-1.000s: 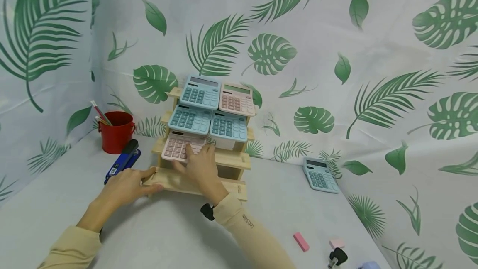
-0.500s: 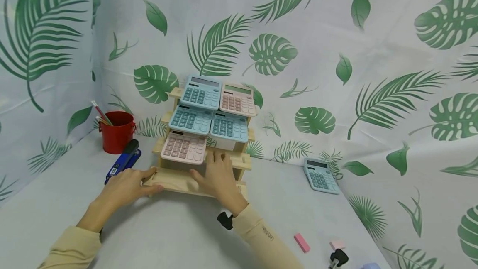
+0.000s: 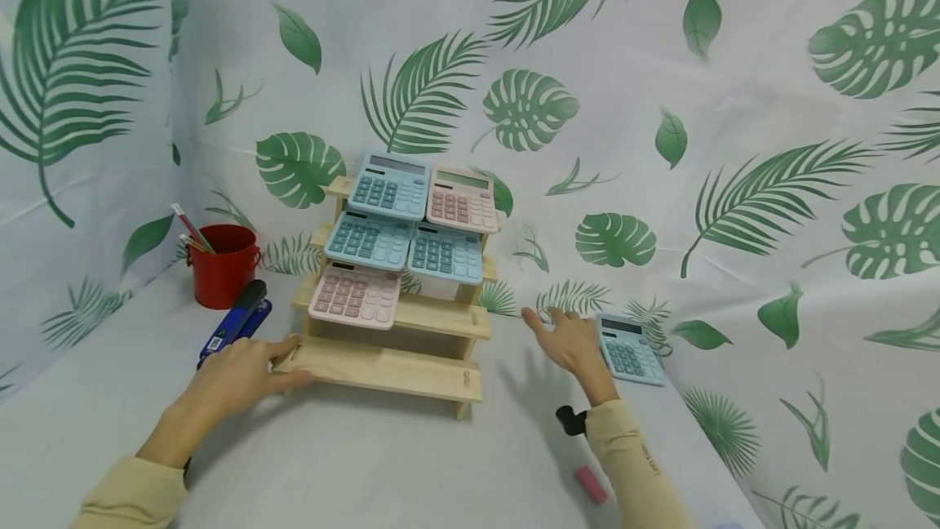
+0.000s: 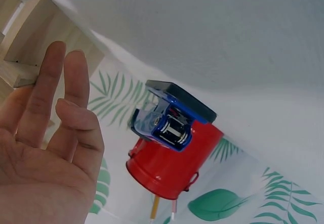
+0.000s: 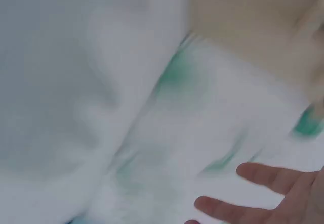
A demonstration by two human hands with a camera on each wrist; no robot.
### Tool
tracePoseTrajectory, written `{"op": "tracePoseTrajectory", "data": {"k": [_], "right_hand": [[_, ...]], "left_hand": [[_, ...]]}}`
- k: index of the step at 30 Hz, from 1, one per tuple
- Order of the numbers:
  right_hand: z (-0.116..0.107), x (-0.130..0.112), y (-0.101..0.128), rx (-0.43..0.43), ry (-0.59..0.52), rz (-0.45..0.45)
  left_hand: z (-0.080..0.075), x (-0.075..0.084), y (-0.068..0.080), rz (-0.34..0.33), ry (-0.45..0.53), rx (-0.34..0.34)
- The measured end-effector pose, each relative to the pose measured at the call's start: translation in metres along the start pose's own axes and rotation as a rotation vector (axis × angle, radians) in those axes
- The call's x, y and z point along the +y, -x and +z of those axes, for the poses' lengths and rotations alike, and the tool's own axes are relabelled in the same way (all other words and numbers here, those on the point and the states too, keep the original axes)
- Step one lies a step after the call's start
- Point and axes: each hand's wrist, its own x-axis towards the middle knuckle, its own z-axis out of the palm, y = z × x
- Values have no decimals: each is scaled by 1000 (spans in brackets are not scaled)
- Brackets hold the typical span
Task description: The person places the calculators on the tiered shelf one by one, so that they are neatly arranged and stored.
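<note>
Blue stapler point(image 3: 237, 322) & red cup point(image 3: 220, 264) beside rack point(image 3: 382, 366).

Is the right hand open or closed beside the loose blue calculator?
Open: the right hand has fingers spread, holding nothing, just left of the calculator lying on the table.

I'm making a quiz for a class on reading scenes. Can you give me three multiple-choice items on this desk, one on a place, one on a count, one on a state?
1. Where does the loose blue calculator lie?
A. on the table, right of the wooden rack
B. in the red bucket
C. on the stapler

2. How many calculators sit on the rack?
A. three
B. five
C. seven

3. What is the right hand doing?
A. gripping a pencil
B. open, reaching toward the loose calculator
C. pressing rack keys

Answers: 1 A, it rests by the backdrop beside the rack. 2 B, three blue and two pink. 3 B, fingers spread, holding nothing.
</note>
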Motion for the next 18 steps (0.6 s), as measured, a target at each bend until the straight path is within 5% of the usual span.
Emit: {"op": "tracePoseTrajectory", "data": {"k": [9, 18], "right_hand": [[0, 112, -44, -262, 46, 205], [8, 162, -41, -357, -54, 331]], "left_hand": [[-1, 0, -2, -1, 8, 13], [2, 0, -3, -32, -1, 10]]}}
